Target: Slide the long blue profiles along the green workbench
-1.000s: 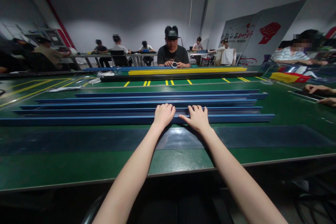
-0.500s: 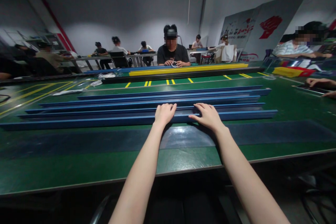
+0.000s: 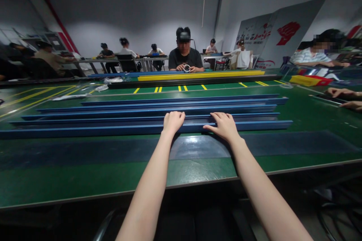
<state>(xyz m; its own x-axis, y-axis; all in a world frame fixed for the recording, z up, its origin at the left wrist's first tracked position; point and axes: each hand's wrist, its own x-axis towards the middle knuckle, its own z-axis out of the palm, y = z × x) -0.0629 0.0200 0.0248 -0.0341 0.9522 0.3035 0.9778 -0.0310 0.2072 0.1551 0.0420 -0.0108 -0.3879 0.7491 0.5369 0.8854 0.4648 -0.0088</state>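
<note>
Several long blue plastic channels (image 3: pixel 85 131) lie side by side across the green table, open side up as far as I can tell. My left hand (image 3: pixel 173 122) is curled over the nearest channel, its fingers over the far edge; part of its grip is hidden. To the right, my right hand (image 3: pixel 225 125) rests on the same channel with its fingers spread and the thumb stretched along the near edge. In front of both wrists lies a flat, clear plastic strip (image 3: pixel 195 147), partly shiny.
Beyond the blue channels are a yellow channel (image 3: pixel 198 76) and a black one (image 3: pixel 198 83). Crumpled plastic film (image 3: pixel 102 87) lies at left. A co-worker (image 3: pixel 185 58) sits opposite, and another person's hands (image 3: pixel 343 96) are at the right edge. The table's edge (image 3: pixel 198 183) runs before me.
My left hand and the nearest channel appear slightly further left, while my right hand stays nearly in place. The whole view has also shifted a little.
</note>
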